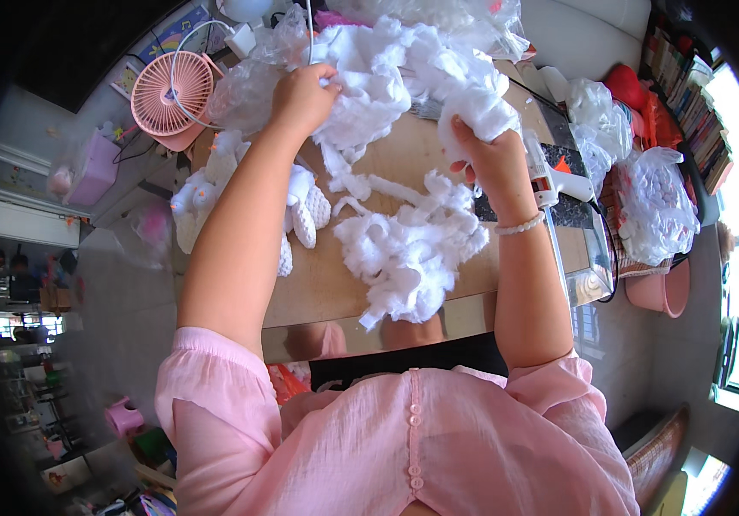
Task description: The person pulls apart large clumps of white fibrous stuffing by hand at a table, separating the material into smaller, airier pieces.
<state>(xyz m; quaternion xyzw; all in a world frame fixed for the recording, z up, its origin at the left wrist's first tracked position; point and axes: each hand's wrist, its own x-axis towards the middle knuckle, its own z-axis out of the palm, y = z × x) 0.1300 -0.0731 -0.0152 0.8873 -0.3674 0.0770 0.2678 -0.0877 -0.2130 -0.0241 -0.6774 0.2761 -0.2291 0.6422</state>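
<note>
A large heap of white fibre stuffing [369,84] lies across the far part of the wooden table. At its left edge my left hand [307,97] has its fingers curled onto the fluff. My right hand [495,155], with a beaded bracelet at the wrist, grips a rounded wad of stuffing [482,119] between thumb and fingers. Nearer my body rests a looser clump of stuffing [411,251], linked to the heap by thin strands. Beside my left forearm are several white crocheted figures [305,203] with small orange beaks, partly hidden by the arm.
A white hot glue gun [556,177] with a black cord lies right of my right wrist. A pink fan [172,93] stands at the table's left, its white cable looping above. Clear plastic bags [656,206] sit at the right, over a pink bucket [659,290].
</note>
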